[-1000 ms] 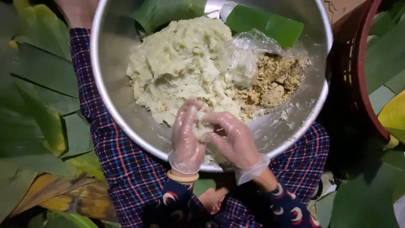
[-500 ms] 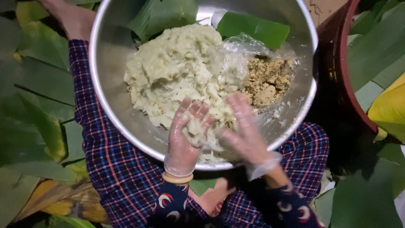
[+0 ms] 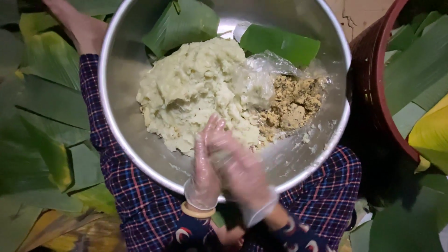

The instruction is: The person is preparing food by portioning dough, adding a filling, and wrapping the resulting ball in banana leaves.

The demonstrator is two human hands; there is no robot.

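A wide steel bowl point(image 3: 126, 140) rests on my lap and holds a big pale mound of dough point(image 3: 196, 88). Beside the mound lie brown crumbly filling point(image 3: 291, 107) and a clear plastic bag point(image 3: 263, 77). Both my hands wear thin clear gloves. My left hand point(image 3: 205, 163) and my right hand point(image 3: 245, 179) are pressed palm to palm over the bowl's near rim, with a small lump of the dough squeezed between them. The hands are blurred by motion, so the lump barely shows.
Two folded green leaf pieces point(image 3: 184, 23) point(image 3: 280, 44) lie at the bowl's far side. Large green leaves point(image 3: 42, 121) cover the floor on the left. On the right stands a dark red basket point(image 3: 373, 102) of leaves. A bare foot point(image 3: 79, 28) shows at top left.
My hands were pinching dough apart at the bowl's near edge, then spread open over it. They have now closed together palm to palm around a small lump.
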